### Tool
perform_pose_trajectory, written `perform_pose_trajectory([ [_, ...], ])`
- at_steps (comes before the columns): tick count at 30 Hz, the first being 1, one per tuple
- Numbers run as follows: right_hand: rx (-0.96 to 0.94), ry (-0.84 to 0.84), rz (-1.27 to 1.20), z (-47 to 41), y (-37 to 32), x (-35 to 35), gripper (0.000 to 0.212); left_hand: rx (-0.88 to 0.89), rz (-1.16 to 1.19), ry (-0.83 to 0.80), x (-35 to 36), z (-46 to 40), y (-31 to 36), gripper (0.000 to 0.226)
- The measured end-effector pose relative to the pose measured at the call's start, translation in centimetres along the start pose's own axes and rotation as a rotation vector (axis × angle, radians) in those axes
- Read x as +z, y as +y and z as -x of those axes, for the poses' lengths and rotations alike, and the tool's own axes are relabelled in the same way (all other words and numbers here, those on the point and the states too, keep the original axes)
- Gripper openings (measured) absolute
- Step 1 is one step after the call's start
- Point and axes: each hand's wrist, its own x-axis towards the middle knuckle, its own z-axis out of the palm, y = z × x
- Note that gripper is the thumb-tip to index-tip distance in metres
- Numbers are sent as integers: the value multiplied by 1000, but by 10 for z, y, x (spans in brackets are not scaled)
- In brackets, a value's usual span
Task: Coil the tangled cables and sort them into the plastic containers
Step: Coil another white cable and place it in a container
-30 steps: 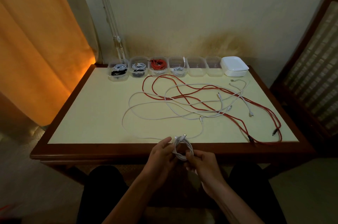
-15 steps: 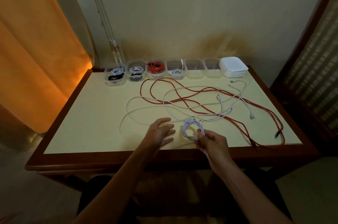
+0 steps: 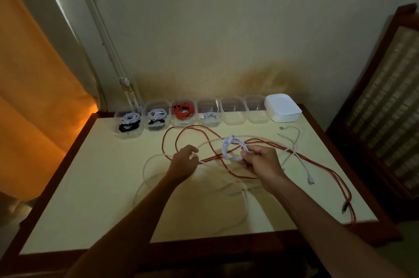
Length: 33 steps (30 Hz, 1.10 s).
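Both your hands work mid-table: right hand [image 3: 260, 163] pinches the white coil [image 3: 233, 148]; left hand [image 3: 184, 161] grips a loose white cable [image 3: 149, 162].

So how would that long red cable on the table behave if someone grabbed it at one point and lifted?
Likely floppy: the red cable lies in loose curving loops on the table, so it would probably sag and trail. White cables cross it, so lifting would probably drag those along. It looks thin, so probably light.
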Motion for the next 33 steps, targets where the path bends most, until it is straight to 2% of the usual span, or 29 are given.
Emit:
perform_pose_trajectory([
  [7, -33, 81, 151, -96, -36, 19, 15, 6, -422, -10, 11, -71, -34, 43],
  [11, -38, 86, 107, -149, -46, 52, 12, -30, -617, -86, 24, -82, -53, 60],
  [13, -13, 101, 107, -178, -45, 74, 13, -31, -685, -67, 32, -79, -59, 73],
  [15, 35, 125, 91, -203, -42, 94, 16, -21, -686, -33, 35, -80, -62, 77],
  [17, 77, 165, 75, -223, -34, 112, 12, -23, -670, -23, 35, -84, -64, 67],
  [20, 85, 163, 210, -246, -11, 124, 35, -9, -674, 10, 38, -87, -67, 73],
  [23, -46, 123, 372, -249, 3, 124, 22, -6, -665, 22, 40, -88, -68, 82],
  [28, -270, 236, 535, -254, -15, 106, 27, -10, -684, 37, 41, -89, -68, 82],
  [33, -307, 87, 750, -272, -11, 102, 40, -16, -656, 48, 41, -89, -68, 80],
])
